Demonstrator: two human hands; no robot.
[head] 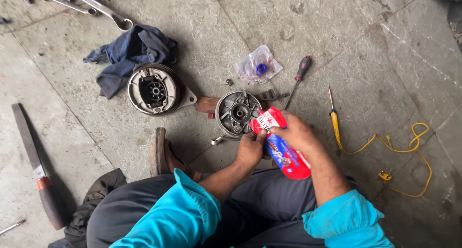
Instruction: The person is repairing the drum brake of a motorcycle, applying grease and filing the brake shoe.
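Observation:
My right hand (pixel 297 135) grips a red plastic pouch (pixel 281 146) with blue and white print, holding it slanted over my lap. My left hand (pixel 250 149) pinches the pouch's upper edge next to a round metal brake plate (pixel 236 114) lying on the concrete floor. The pouch's top end sits just over that plate's right rim. A second, larger brake plate with shoes (pixel 155 89) lies to the left.
A dark blue rag (pixel 130 53) lies behind the larger plate. A screwdriver (pixel 297 79) and a clear plastic bag with a blue part (pixel 257 66) sit beyond. A yellow-corded tool (pixel 337 127) lies right. Wrenches (pixel 91 5) top left, a long file (pixel 36 163) left, my sandal (pixel 159 151).

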